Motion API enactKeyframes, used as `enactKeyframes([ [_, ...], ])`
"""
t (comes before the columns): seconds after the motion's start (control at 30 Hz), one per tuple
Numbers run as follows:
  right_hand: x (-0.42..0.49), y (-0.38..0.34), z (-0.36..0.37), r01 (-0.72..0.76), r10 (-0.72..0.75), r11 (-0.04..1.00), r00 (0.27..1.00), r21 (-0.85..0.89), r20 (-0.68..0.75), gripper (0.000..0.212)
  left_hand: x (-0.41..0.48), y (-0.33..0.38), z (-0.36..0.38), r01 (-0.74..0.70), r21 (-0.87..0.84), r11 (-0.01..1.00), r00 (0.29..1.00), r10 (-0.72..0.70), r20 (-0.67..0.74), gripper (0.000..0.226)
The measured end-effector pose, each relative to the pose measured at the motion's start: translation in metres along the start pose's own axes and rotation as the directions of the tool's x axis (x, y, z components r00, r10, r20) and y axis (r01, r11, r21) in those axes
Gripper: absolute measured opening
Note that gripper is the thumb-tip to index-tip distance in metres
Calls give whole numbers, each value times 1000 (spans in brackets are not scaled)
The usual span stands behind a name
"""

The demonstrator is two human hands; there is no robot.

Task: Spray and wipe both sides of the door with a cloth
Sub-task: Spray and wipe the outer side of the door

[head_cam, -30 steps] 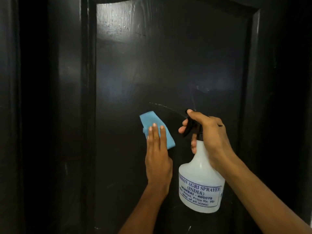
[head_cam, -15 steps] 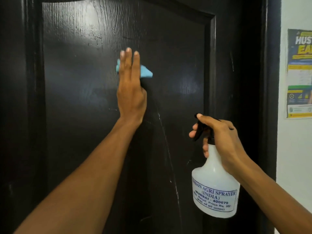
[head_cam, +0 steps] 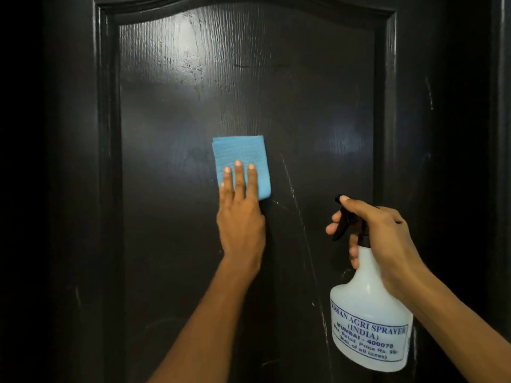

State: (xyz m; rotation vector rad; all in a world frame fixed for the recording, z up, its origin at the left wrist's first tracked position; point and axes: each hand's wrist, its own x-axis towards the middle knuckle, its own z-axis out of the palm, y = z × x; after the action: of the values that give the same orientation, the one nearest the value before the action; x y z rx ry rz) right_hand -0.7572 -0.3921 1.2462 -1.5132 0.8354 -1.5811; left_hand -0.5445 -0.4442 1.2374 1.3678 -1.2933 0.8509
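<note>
One door [head_cam: 318,100]: dark, glossy, with an arched raised panel. This face fills the view; its other side is unseen.

Item: cloth [head_cam: 240,156], blue, folded to a rectangle. It lies flat on the panel's middle, its upper part showing above the fingertips. Folded so, it likely makes a firm pad for a flat hand to push.

Item: left hand [head_cam: 241,225], fingers [head_cam: 239,178] straight and together. They press the cloth's lower half to the wood. Nothing is curled round or pinched; pressure alone keeps the cloth up.

Item: wet streaks [head_cam: 297,205], thin, running down the panel just right of that hand. Judged to be spray awaiting the wipe.

Item: bottle [head_cam: 370,327], white, printed label, black trigger head. It hangs below the right hand [head_cam: 387,241], near the door, right of and lower than the pressing hand. That hand wraps the neck, one digit laid over the head's top, others curled at the trigger. It is held raised toward the panel, probably so spraying can alternate with wiping without setting anything down.

Stage, judged: wiping this face, mid-panel.
</note>
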Motion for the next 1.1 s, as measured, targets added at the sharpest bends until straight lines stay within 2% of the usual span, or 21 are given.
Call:
enactKeyframes([
  [0.23, 0, 2, 4, -13, 13, 1000, 1000, -9, 29, 41, -41, 4, 16, -119, 139, 983, 991, 109, 78, 80],
  [0.3, 0, 0, 0, -3, 4, 1000, 1000, -17, 28, 41, -38, 4, 14, -93, 149, 984, 994, 84, 69, 79],
  [0.37, 0, -1, -3, -1, 1, 1000, 1000, -20, 21, 41, -34, 8, 11, -10, 104, 995, 998, 4, 60, 86],
  [0.43, 1, 0, -6, -4, 5, 1000, 1000, -23, 11, 41, -28, 13, 9, 45, 93, 995, 998, -49, 35, 83],
  [0.53, 2, 2, -7, -6, 6, 999, 1000, -31, 5, 41, -20, 18, 4, 28, 93, 995, 999, -25, -36, 68],
  [0.67, 4, 2, -6, -9, 10, 1000, 1000, -30, 16, 40, -4, 16, -16, 15, -59, 998, 984, -25, -175, 48],
  [0.77, 7, 0, -3, -2, 3, 1000, 1000, -19, 19, 40, 16, 12, -39, 113, -241, 964, 934, -186, -306, 32],
  [0.83, 8, -1, 1, 0, 0, 1000, 1000, -15, 22, 40, 28, 7, -54, 112, -308, 945, 885, -236, -402, 39],
  [0.93, 9, -1, 6, 4, -3, 1000, 1000, -4, 28, 40, 45, -8, -70, 111, -416, 903, 775, -341, -533, 53],
  [1.0, 10, -1, 9, -2, 1, 1000, 1000, 6, 29, 41, 50, -16, -70, 111, -393, 913, 731, -343, -591, 58],
  [1.03, 9, -1, 10, -3, 3, 1000, 1000, 11, 29, 41, 50, -18, -65, 112, -342, 933, 742, -307, -595, 61],
  [1.1, 8, -1, 11, -4, 3, 1000, 999, 14, 32, 41, 39, -16, -45, 100, -226, 969, 842, -203, -499, 66],
])
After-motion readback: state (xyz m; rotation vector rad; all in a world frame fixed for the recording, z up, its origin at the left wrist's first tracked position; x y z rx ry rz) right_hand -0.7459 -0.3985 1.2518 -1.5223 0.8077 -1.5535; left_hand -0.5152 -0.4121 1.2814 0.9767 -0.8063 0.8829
